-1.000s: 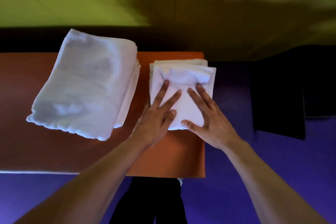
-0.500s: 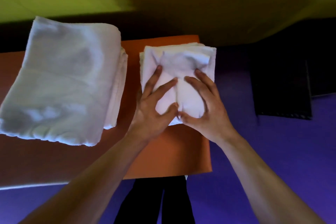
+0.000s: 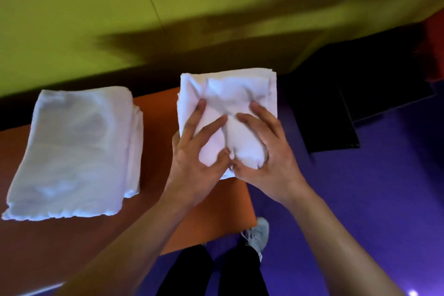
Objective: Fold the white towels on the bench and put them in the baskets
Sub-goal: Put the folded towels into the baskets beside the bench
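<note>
Two hands, two white bundles, one orange tabletop (image 3: 209, 221). Left hand (image 3: 194, 158) and right hand (image 3: 266, 158) both clamped on the small folded towel (image 3: 230, 94), thumbs pinching its near edge side by side, fingers spread over its top; grip of each closed on the cloth, creases gathered between the fingers. Towel at the right end of the tabletop, its right part past the end edge and over the purple floor (image 3: 360, 199); lifted or still touching, cannot tell. Several layers visible along its far right corner, too blurred to count.

Second bundle: larger stack of folded towels (image 3: 77, 151), flat on the left part of the tabletop, well apart from the hands, frilled near edge toward the person, layered edges along its right side. Strip of bare orange between the two bundles.

Beyond the tabletop's far edge, a dark band, then a yellow-green wall (image 3: 72, 19). To the right, a dark shape (image 3: 336, 108) on the floor, edges only dimly seen. Below the near edge, two black trouser legs (image 3: 211, 271) and one pale shoe (image 3: 257, 233) on the purple floor.
</note>
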